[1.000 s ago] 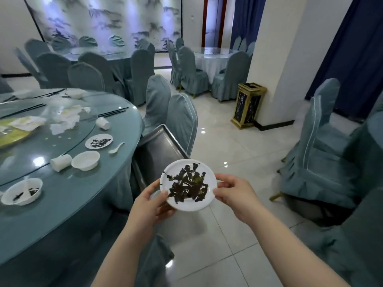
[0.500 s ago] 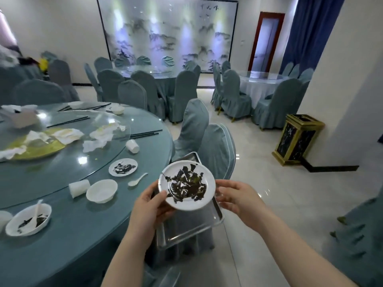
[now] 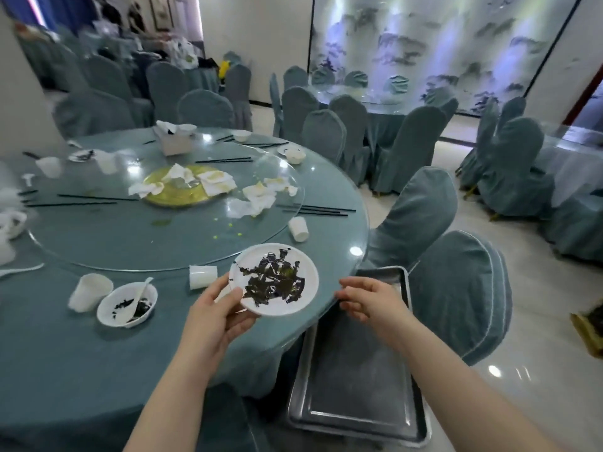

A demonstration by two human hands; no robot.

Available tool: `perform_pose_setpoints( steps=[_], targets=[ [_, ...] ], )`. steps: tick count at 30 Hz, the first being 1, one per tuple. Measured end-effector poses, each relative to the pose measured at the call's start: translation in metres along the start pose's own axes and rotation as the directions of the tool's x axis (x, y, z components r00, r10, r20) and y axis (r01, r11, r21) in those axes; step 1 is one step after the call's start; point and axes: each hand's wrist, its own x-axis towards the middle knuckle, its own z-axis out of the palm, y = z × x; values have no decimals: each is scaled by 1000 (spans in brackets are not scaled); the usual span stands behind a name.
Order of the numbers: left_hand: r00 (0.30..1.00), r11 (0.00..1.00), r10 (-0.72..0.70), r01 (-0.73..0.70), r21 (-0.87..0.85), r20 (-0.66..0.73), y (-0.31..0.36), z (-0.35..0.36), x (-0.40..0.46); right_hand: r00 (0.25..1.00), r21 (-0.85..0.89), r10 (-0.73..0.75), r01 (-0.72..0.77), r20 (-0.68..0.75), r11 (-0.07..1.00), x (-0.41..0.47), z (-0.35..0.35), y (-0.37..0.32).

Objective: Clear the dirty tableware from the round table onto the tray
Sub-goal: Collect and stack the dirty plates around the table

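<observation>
Banquet room: left hand (image 3: 208, 316) pinched the plate (image 3: 273, 283), right hand (image 3: 372, 301) open beside; tilting could dump scraps before the tray (image 3: 355, 396).

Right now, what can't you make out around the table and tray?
- Head view: the tray's far left part is hidden behind the round table's edge.
- Tableware at the table's left edge is blurred and cut off by the frame.
- Small dishes at the far rim are too small to tell contents.

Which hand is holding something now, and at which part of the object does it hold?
The left hand holds the white plate with dark scraps by its near-left rim, thumb on top. The right hand is open beside the plate and holds nothing.
</observation>
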Motion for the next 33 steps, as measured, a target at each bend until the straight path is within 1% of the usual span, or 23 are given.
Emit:
perform_pose_setpoints(
  steps=[3, 6, 9, 12, 15, 20, 21, 23, 27, 30, 33],
  targets=[
    [995, 1000, 15, -17, -18, -101, -4, -6, 31, 996, -67, 59, -54, 66, 996, 68, 12, 4],
    [972, 1000, 4, -9, -19, -234, -11, -11, 57, 991, -185, 104, -87, 86, 979, 143, 22, 11],
    [933, 1000, -10, 7, -9, -360, -17, -18, 77, 988, -330, 137, -107, 69, 938, 215, 35, 26],
    [881, 1000, -21, 9, -27, -473, -21, -23, 87, 988, -466, 129, -76, 82, 881, 274, 52, 42],
    [838, 999, -28, 8, -39, -545, -25, -21, 90, 981, -575, 159, -67, 112, 816, 310, 71, 55],
    [782, 999, -32, 9, -41, -623, -31, -15, 88, 988, -635, 136, -58, 75, 771, 330, 82, 67],
    [774, 999, -31, 4, -44, -633, -32, -14, 87, 988, -635, 141, -67, 67, 769, 329, 80, 67],
    [767, 999, -19, -9, -40, -641, -34, -12, 82, 987, -592, 151, -85, 63, 802, 325, 76, 62],
    [762, 999, -11, -16, -37, -647, -36, -3, 67, 978, -429, 168, -101, 120, 898, 302, 62, 44],
    [771, 999, 10, -31, -21, -637, -38, 7, 49, 975, -326, 131, -66, 181, 943, 267, 42, 20],
    [799, 999, 29, -37, 0, -600, -43, 19, 23, 968, -267, 83, -17, 236, 963, 219, 21, 0]
  ],
)
